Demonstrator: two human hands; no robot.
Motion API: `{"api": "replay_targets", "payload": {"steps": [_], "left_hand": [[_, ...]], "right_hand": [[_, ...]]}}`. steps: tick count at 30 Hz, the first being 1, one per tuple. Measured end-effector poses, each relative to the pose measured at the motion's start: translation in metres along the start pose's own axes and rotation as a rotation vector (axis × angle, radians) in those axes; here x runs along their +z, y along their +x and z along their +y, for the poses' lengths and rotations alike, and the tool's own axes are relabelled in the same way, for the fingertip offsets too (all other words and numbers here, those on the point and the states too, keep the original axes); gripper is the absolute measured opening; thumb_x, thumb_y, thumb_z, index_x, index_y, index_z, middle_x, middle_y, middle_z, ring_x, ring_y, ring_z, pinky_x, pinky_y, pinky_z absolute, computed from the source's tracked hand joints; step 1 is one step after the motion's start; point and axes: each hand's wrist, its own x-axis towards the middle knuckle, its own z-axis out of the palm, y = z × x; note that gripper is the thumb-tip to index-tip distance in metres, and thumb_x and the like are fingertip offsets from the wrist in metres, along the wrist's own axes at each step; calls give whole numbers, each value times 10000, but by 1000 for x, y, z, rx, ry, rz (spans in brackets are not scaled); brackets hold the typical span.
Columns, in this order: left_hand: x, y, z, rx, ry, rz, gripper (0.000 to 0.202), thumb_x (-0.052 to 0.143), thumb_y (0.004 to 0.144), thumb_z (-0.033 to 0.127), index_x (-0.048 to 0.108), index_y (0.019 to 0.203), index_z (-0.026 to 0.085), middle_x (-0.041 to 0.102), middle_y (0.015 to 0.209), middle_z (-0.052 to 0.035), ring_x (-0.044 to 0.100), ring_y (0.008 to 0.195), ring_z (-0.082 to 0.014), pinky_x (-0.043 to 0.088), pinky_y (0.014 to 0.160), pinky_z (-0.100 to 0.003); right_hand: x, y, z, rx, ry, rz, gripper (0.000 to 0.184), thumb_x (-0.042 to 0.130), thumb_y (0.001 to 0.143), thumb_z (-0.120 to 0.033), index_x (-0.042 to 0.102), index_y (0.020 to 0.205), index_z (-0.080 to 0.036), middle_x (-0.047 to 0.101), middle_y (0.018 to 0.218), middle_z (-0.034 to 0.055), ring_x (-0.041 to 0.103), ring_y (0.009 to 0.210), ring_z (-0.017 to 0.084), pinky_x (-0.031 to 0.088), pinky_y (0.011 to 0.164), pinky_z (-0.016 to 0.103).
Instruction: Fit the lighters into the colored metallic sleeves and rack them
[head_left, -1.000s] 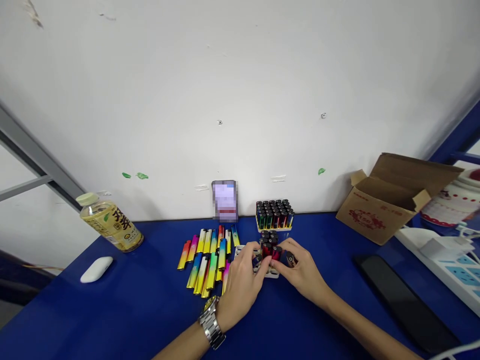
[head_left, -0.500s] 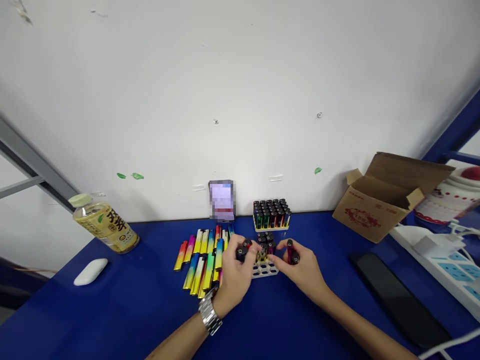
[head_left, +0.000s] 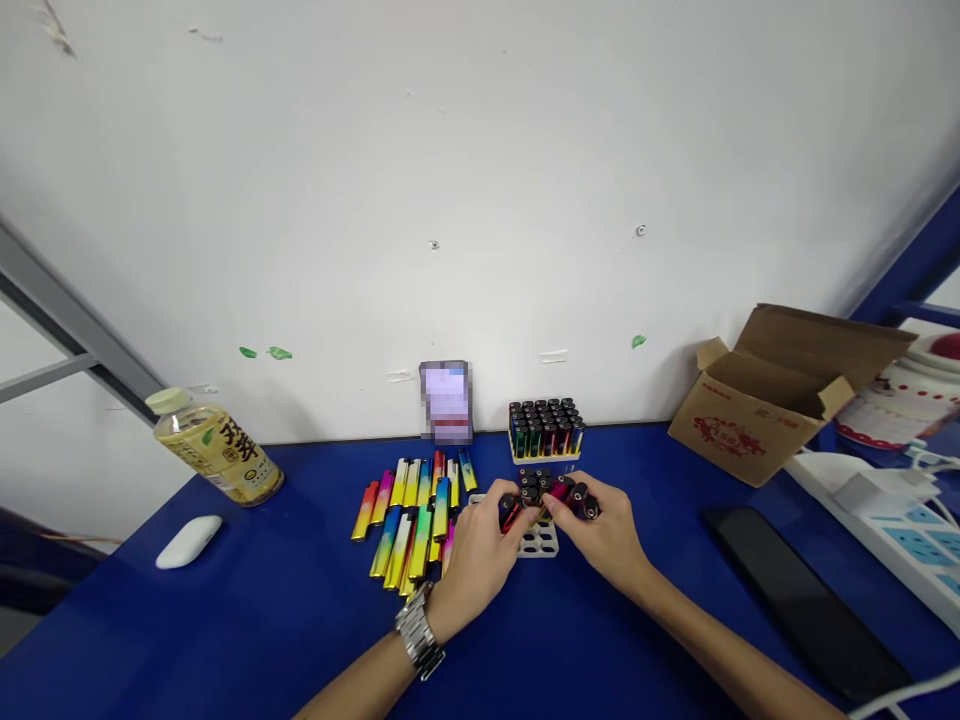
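Observation:
My left hand (head_left: 484, 540), with a metal watch on its wrist, is closed around lighters over the white perforated rack (head_left: 538, 548). Dark ends and a red body show between its fingers. Opposite it, my right hand (head_left: 600, 525) is closed on several dark-ended lighters (head_left: 581, 498), a magenta one (head_left: 560, 487) at its fingertips above the rack. Both hands' fingertips nearly meet and hide part of the rack. Other lighters (head_left: 534, 480) stand dark end up in the rack's far part, while holes show at its near side. Left of my left hand lie loose multicoloured lighters (head_left: 412, 520).
A second rack filled with lighters (head_left: 546, 428) stands by the wall. A phone (head_left: 448, 402) leans there. At left are a bottle (head_left: 217, 450) and a white case (head_left: 189, 541); at right, an open carton (head_left: 739, 425), a black phone (head_left: 802, 600) and a power strip (head_left: 915, 540).
My left hand has shifted right, uncovering loose lighters behind it. A magenta lighter now shows at my right fingertips, and the hands are closer together over the rack.

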Motion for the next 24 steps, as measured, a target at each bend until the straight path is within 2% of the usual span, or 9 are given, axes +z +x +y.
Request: {"api": "replay_targets", "payload": {"steps": [2, 4, 8, 10, 12, 14, 17, 21, 24], "left_hand": [[3, 0, 0, 28, 67, -15, 176, 550, 858, 378, 587, 926, 219, 665, 757, -8, 602, 651, -179, 389, 589, -268], [3, 0, 0, 56, 51, -16, 175, 529, 874, 376, 593, 914, 218, 667, 773, -15, 614, 681, -184, 410, 610, -275], [-2, 6, 3, 85, -151, 90, 239, 545, 854, 433, 565, 793, 203, 608, 847, -28, 574, 638, -139, 428, 544, -249], [-7, 9, 6, 18, -348, 109, 258, 554, 842, 454, 519, 799, 202, 610, 883, -25, 498, 493, -81, 388, 448, -226], [-11, 11, 7, -97, -539, 98, 266, 541, 843, 463, 458, 812, 212, 630, 803, 2, 388, 373, -45, 310, 368, -204], [-15, 13, 7, -188, -589, 117, 267, 551, 826, 455, 422, 799, 222, 602, 665, 41, 367, 359, -51, 273, 353, -188], [-18, 13, 5, -187, -351, 142, 264, 657, 725, 395, 489, 821, 216, 519, 580, 75, 440, 452, -82, 338, 428, -191], [-15, 16, 1, -163, -37, 23, 465, 723, 654, 435, 582, 1038, 214, 638, 746, 9, 529, 535, -138, 394, 496, -247], [-10, 21, -1, -91, 24, -62, 480, 723, 657, 471, 639, 1041, 196, 702, 905, -67, 632, 708, -218, 455, 595, -292]], "right_hand": [[-5, 2, -3, -15, 97, 46, 202, 611, 734, -344, 590, 623, -177, 512, 525, -28, 445, 485, 110, 358, 501, 228], [-9, 4, -3, 44, 203, 68, 224, 648, 717, -357, 581, 605, -176, 485, 524, -35, 418, 483, 102, 353, 493, 228], [-10, 5, 5, 393, 534, 156, 313, 660, 706, -441, 555, 575, -177, 436, 480, -47, 356, 427, 84, 307, 418, 220], [-9, 4, 9, 574, 691, 180, 326, 660, 683, -466, 568, 589, -168, 506, 512, -22, 367, 408, 78, 289, 383, 214], [-8, 3, 11, 665, 803, 161, 315, 669, 654, -458, 581, 628, -157, 589, 587, 5, 351, 376, 55, 267, 363, 206], [-8, 4, 11, 687, 854, 116, 299, 671, 643, -439, 583, 675, -154, 621, 614, 7, 297, 337, 28, 226, 349, 199], [-10, 6, 10, 669, 790, 45, 292, 702, 603, -408, 592, 680, -149, 555, 514, -22, 316, 351, 44, 204, 351, 197], [-12, 14, 16, 512, 675, -94, 283, 776, 528, -344, 625, 643, -134, 517, 510, -28, 444, 489, 97, 350, 462, 221], [-13, 22, 24, 397, 548, -219, 318, 809, 514, -308, 672, 740, -130, 532, 553, -29, 445, 510, 104, 371, 495, 241]]}}
